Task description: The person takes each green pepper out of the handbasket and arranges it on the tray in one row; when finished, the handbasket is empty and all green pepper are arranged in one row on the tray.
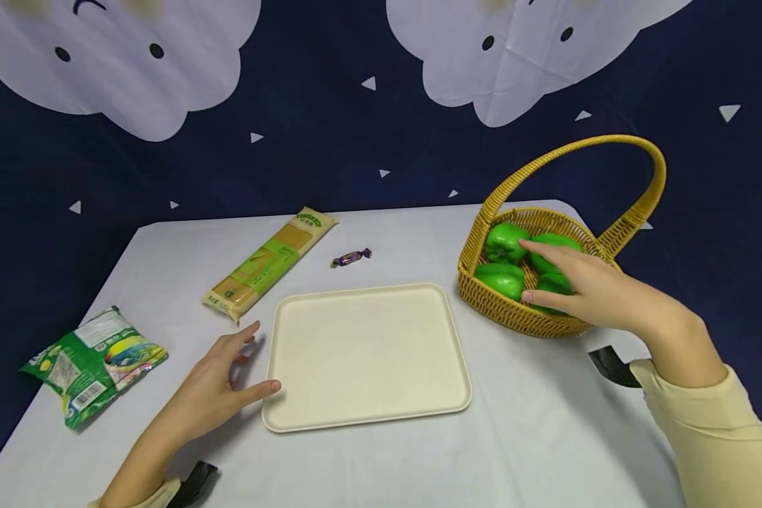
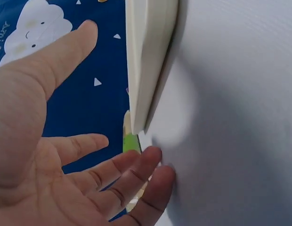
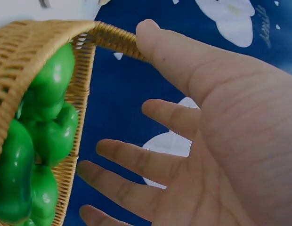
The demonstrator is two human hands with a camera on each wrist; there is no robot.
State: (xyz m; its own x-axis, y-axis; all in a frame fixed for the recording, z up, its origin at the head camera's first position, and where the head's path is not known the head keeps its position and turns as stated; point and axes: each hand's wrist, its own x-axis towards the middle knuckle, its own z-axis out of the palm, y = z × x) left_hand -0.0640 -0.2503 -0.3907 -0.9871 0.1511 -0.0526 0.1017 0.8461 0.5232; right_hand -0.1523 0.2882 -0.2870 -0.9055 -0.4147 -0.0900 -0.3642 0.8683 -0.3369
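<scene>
Over the right side of a wicker basket (image 1: 508,315) reaches my right hand (image 1: 590,286), its fingers extended and spread. Several green bell peppers (image 1: 500,280) lie inside the basket. In the right wrist view a gap shows between the fingers and the peppers (image 3: 55,134), and the palm holds nothing. My left hand (image 1: 206,386) hovers at the left edge of a cream rectangular tray (image 1: 368,360), fingers loosely spread and thumb pointing at the rim. The left wrist view shows this palm bare, with the tray's edge (image 2: 148,56) beyond the fingers; whether the thumb touches the rim, I cannot tell.
A long pack of noodles (image 1: 269,264) lies slanted behind the tray's left corner. Near it is a small purple wrapped candy (image 1: 351,258). A green snack bag (image 1: 95,363) sits at the table's left edge. The basket's tall handle (image 1: 584,143) arches upward.
</scene>
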